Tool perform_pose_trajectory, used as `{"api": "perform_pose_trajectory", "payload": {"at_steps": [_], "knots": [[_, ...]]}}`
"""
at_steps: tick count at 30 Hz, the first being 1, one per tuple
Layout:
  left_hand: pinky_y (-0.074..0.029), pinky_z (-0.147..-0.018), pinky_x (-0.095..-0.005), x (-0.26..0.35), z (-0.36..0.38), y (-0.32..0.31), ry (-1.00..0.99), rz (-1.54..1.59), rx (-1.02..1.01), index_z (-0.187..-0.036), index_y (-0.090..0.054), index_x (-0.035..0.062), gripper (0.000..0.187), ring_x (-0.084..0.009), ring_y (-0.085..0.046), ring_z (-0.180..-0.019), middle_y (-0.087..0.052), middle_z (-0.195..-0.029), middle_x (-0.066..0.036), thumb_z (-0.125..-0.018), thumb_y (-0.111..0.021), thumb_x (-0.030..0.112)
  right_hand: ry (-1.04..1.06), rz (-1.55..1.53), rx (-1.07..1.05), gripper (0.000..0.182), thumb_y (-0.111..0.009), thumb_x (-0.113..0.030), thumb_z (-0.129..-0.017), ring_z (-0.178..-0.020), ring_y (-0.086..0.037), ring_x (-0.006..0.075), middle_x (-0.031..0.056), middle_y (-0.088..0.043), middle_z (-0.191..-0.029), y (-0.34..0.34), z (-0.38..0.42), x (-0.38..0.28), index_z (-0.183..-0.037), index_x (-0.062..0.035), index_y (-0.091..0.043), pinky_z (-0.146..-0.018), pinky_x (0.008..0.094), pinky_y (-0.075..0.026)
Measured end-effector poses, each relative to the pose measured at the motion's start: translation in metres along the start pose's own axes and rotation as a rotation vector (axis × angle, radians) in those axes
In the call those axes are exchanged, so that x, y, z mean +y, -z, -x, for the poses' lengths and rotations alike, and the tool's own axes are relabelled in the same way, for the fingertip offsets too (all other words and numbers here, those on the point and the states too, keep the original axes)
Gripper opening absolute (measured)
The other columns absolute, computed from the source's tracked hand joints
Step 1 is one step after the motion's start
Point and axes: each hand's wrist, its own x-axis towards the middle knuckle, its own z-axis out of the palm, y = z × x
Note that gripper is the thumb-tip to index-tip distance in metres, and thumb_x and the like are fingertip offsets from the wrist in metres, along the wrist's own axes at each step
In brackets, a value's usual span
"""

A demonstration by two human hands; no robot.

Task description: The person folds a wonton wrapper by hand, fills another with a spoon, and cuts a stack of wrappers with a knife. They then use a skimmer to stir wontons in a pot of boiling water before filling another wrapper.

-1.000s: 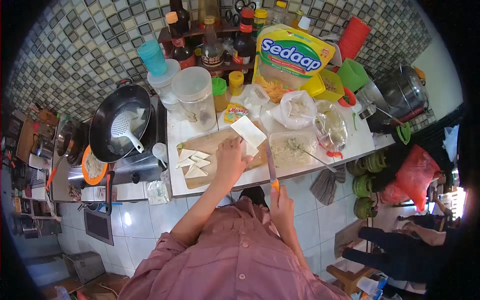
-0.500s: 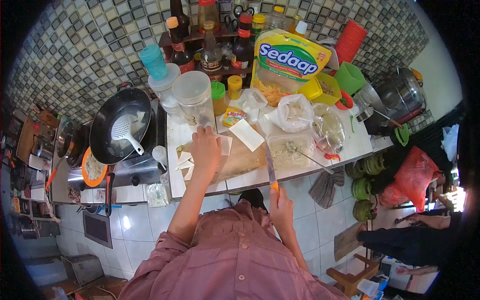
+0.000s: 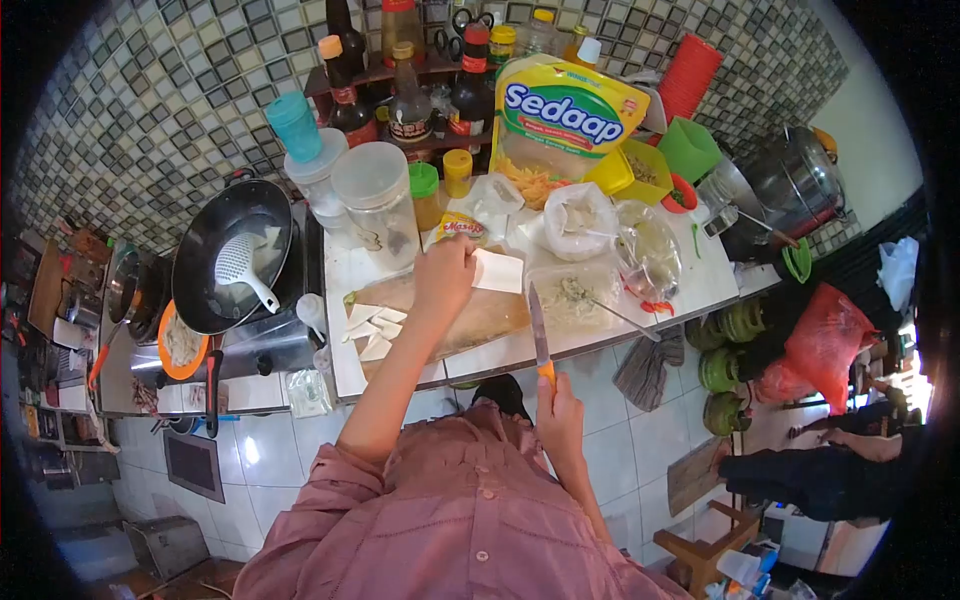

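Note:
My left hand is closed on a white rectangular sheet above the wooden cutting board. Several cut white pieces lie at the board's left end. My right hand grips the orange handle of a knife, its blade pointing away from me past the board's right end. Right of the blade is a clear container of pale shredded food with a spoon in it. A Masako packet lies behind my left hand.
A black wok with a white slotted ladle sits on the stove at left. Jars, bottles and a yellow Sedaap bag line the back. An orange plate is beside the wok. Another person's dark clothing shows at right.
My left hand has moved right and taken hold of the white sheet beside the knife. The cut pieces at left are uncovered. My right hand with the knife has barely moved.

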Motion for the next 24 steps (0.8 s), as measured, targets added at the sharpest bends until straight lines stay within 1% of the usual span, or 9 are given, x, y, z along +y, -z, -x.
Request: {"api": "perform_pose_trajectory", "payload": {"at_steps": [1, 5, 7, 8, 10, 14, 18, 20, 24], "knots": [[-0.049, -0.065, -0.0376, 0.002, 0.009, 0.006, 0.091, 0.185, -0.033, -0.087, -0.059, 0.0038, 0.014, -0.0263, -0.063, -0.068, -0.065, -0.078, -0.012, -0.076, -0.062, 0.013, -0.007, -0.001, -0.003, 0.023, -0.046, -0.023, -0.092, -0.057, -0.054, 0.0427, 0.0235, -0.053, -0.059, -0.001, 0.001, 0.0, -0.083, -0.0018, -0.045, -0.048, 0.0464, -0.04], [-0.049, -0.062, -0.0369, -0.002, 0.038, 0.014, 0.096, 0.216, -0.072, -0.09, -0.058, 0.0024, 0.018, -0.0273, -0.062, -0.064, -0.065, -0.08, -0.011, -0.076, -0.064, 0.013, 0.041, 0.021, -0.023, 0.019, -0.047, -0.021, -0.091, -0.054, -0.054, 0.0412, 0.0221, -0.053, -0.058, -0.011, -0.003, 0.001, -0.087, -0.0022, -0.045, -0.046, 0.0462, -0.039], [-0.047, -0.07, -0.0417, 0.0, 0.048, 0.018, 0.15, 0.125, -0.039, -0.089, -0.056, 0.0048, 0.017, -0.0324, -0.06, -0.083, -0.061, -0.087, -0.013, -0.076, -0.061, 0.015, 0.086, 0.03, -0.017, 0.019, -0.046, -0.021, -0.091, -0.052, -0.054, 0.0405, 0.0214, -0.054, -0.057, -0.023, -0.005, 0.004, -0.089, -0.0025, -0.046, -0.045, 0.0462, -0.039], [-0.047, -0.07, -0.0417, 0.004, 0.052, 0.024, 0.154, 0.125, -0.038, -0.089, -0.056, 0.0048, 0.017, -0.0324, -0.06, -0.083, -0.061, -0.087, -0.013, -0.076, -0.061, 0.015, 0.114, 0.105, 0.017, 0.018, -0.046, -0.022, -0.091, -0.052, -0.055, 0.0397, 0.0206, -0.054, -0.057, -0.029, -0.006, 0.006, -0.09, -0.0033, -0.046, -0.045, 0.0463, -0.039], [-0.045, -0.075, -0.0404, 0.012, 0.062, 0.033, 0.003, -0.036, 0.151, -0.096, -0.057, 0.0045, 0.022, -0.0287, -0.056, -0.094, -0.059, -0.096, -0.011, -0.077, -0.06, 0.014, 0.145, 0.181, 0.048, 0.018, -0.046, -0.022, -0.091, -0.051, -0.055, 0.0389, 0.0197, -0.055, -0.058, -0.035, -0.01, 0.004, -0.091, -0.004, -0.046, -0.044, 0.0463, -0.04], [-0.042, -0.081, -0.0399, 0.018, 0.076, 0.021, -0.082, -0.051, 0.156, -0.104, -0.057, 0.0043, 0.028, -0.0252, -0.053, -0.101, -0.058, -0.1, -0.009, -0.077, -0.059, 0.012, 0.164, 0.272, 0.07, 0.018, -0.046, -0.024, -0.091, -0.051, -0.056, 0.0373, 0.0181, -0.056, -0.057, -0.04, -0.022, 0.004, -0.09, -0.0057, -0.046, -0.044, 0.0459, -0.041], [-0.035, -0.096, -0.0412, 0.017, 0.081, -0.004, -0.166, -0.033, 0.117, -0.113, -0.054, 0.0022, 0.035, -0.0246, -0.048, -0.112, -0.054, -0.117, -0.011, -0.08, -0.057, 0.014, 0.189, 0.298, 0.058, 0.018, -0.045, -0.024, -0.091, -0.051, -0.056, 0.0368, 0.018, -0.056, -0.057, -0.042, -0.031, 0.004, -0.088, -0.0062, -0.045, -0.044, 0.0456, -0.041], [-0.031, -0.1, -0.0484, 0.018, 0.083, -0.011, -0.205, -0.176, 0.103, -0.113, -0.054, 0.0001, 0.035, -0.0266, -0.047, -0.116, -0.053, -0.121, -0.013, -0.08, -0.056, 0.013, 0.187, 0.299, 0.046, 0.018, -0.045, -0.024, -0.092, -0.051, -0.056, 0.0367, 0.0179, -0.056, -0.057, -0.044, -0.033, 0.004, -0.087, -0.0062, -0.045, -0.043, 0.0454, -0.042], [-0.025, -0.102, -0.0542, 0.016, 0.088, -0.017, -0.171, -0.231, 0.053, -0.115, -0.053, -0.0005, 0.037, -0.0252, -0.043, -0.121, -0.05, -0.125, -0.013, -0.082, -0.055, 0.014, 0.184, 0.331, 0.028, 0.019, -0.045, -0.024, -0.092, -0.05, -0.056, 0.0366, 0.0176, -0.056, -0.057, -0.045, -0.036, 0.001, -0.086, -0.0062, -0.044, -0.043, 0.0455, -0.042]]}}
